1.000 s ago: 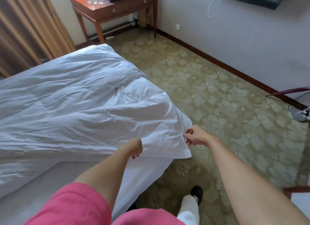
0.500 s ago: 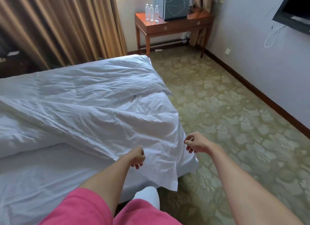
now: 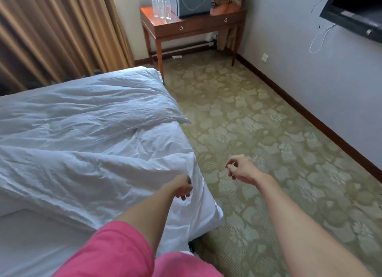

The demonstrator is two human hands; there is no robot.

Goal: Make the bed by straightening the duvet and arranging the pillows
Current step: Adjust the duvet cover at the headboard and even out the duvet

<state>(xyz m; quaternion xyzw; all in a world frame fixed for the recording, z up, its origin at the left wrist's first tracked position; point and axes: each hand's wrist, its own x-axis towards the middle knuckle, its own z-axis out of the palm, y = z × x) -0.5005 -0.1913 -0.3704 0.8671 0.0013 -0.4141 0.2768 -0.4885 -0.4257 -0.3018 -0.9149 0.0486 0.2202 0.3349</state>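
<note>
Duvet: white duvet [image 3: 82, 144], soft, heavily creased cotton-look fabric, fills left half of frame; near edge drapes over the bed corner at lower centre, far corner puffs out to a point at centre.
Bed: white sheet [image 3: 31, 235] shows smooth at lower left, below the duvet's folded edge.
Left hand: left hand [image 3: 183, 187] at lower centre, over the duvet near its hanging edge; fingers curled downward, looks to touch or pinch the cloth, but can't tell if it truly grips.
Right hand: right hand [image 3: 241, 169] right of centre, over the carpet, apart from the duvet; fingers loosely curled, thumb near forefinger, holds nothing.
Sleeve: pink sleeve [image 3: 111, 250], matte knit, bottom centre-left.
Carpet: olive-green carpet [image 3: 258, 122] w/ pale flower pattern, right half of frame.
Worktop: reddish polished wood worktop [image 3: 186, 24] at upper centre, slim legs, two drawers w/ ring pulls.
On worktop: three clear plastic bottles [image 3: 161, 6] in a row, upright; contents not clear. Beside them a grey boxy appliance [image 3: 193, 1].
Curtain: tan pleated curtain [image 3: 51, 33], upper left.
Wall: pale grey wall [image 3: 299, 55] w/ dark wood skirting, upper right; black TV [image 3: 355, 10] mounted there, white cable looped below.
</note>
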